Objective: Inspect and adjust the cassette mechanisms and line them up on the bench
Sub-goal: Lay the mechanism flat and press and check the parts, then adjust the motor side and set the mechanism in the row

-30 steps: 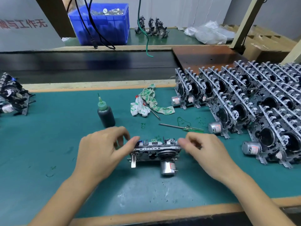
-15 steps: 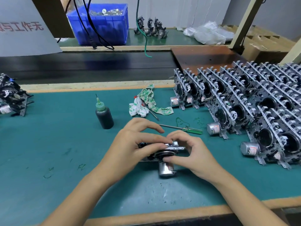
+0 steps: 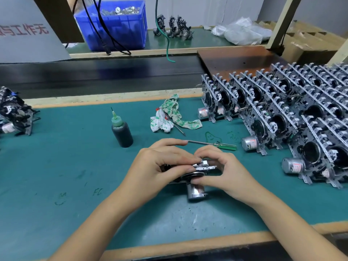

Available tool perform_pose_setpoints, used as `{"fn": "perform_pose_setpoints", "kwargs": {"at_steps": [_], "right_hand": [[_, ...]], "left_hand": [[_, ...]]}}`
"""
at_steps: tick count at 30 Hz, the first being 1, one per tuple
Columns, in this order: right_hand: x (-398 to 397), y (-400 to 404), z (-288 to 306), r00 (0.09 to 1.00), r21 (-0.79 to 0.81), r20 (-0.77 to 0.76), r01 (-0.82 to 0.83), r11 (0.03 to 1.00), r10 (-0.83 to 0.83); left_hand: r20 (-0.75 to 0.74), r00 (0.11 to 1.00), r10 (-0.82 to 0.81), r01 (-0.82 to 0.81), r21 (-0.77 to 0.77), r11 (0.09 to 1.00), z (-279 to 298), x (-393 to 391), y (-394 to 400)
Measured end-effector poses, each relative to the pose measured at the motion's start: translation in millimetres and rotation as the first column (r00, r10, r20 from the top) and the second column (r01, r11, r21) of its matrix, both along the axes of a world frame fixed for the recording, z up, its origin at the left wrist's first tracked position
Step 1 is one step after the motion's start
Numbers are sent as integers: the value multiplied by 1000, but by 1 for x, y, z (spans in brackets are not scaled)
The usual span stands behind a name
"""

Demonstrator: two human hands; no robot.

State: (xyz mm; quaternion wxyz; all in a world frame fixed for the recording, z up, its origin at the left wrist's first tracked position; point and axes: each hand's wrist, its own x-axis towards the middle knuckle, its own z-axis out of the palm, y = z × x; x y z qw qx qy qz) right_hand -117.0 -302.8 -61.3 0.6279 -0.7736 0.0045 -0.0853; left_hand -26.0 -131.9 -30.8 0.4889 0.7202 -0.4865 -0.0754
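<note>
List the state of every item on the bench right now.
Left hand: gripping the mechanism.
Right hand: gripping the mechanism.
Mechanism: held on the mat, motor toward the person.
Bottle: upright, capped.
Screwdriver: lying flat, untouched.
Rag: crumpled.
Rows of mechanisms: standing on edge.

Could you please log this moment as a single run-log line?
phase: adjusting | left hand: grips cassette mechanism | right hand: grips it | screwdriver: lying on bench

Dark bottle [image 3: 122, 133] with green nozzle stands upright. Patterned rag [image 3: 172, 115] lies at its 3 o'clock. Green-handled screwdriver [image 3: 212, 143] lies at rag's 5 o'clock. Blue crate [image 3: 120, 29] sits at 12 o'clock.
</note>
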Motion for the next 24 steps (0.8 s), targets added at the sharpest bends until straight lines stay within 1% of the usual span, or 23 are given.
{"fn": "perform_pose_setpoints", "kwargs": {"at_steps": [2, 5, 6, 7, 8, 9, 11, 13, 14, 16, 19, 22, 24], "right_hand": [[-2, 2, -1, 1000, -17, -6, 31, 999, -31], [-5, 6, 0, 999, -100, -12, 44, 994, -45], [-7, 6, 0, 999, -151, -13, 42, 988, -44], [-9, 5, 0, 998, -236, -10, 52, 970, -56], [-12, 4, 0, 996, -348, 5, 85, 934, -89], [-15, 2, -1, 989, -463, 47, 143, 875, -137], [-21, -1, -3, 958, -634, 192, 287, 718, -213], [-23, -1, -7, 929, -721, 305, 368, 587, -208], [-24, -1, -8, 924, -743, 329, 381, 551, -195], [-24, -3, -9, 925, -760, 336, 377, 530, -176], [-23, -7, -6, 936, -775, 310, 349, 527, -165], [-25, -4, -5, 940, -757, 293, 341, 557, -176], [-25, -3, -3, 948, -749, 252, 318, 582, -194]], "left_hand": [[-22, 1000, 10, -10, 7, 1000, 0, 0, -1], [-67, 997, 31, -30, 13, 999, 0, 0, -1], [-70, 997, 33, -32, 14, 999, 0, -1, -1], [-70, 997, 33, -32, 15, 999, 0, -1, 0], [-73, 997, 34, -33, 16, 999, 1, -1, 0], [-76, 996, 35, -34, 15, 999, 1, -1, 0], [-80, 996, 40, -39, 8, 999, 1, -2, 0], [-78, 996, 44, -44, 4, 999, 1, -2, -1], [-74, 996, 45, -45, 2, 999, 1, -2, -1], [-64, 997, 48, -48, 5, 999, 1, -1, -1], [-57, 997, 55, -55, 6, 998, 1, -2, -1], [-52, 997, 58, -58, 2, 998, 1, -2, -1], [-52, 997, 59, -59, 4, 998, 0, -2, -1]]}}
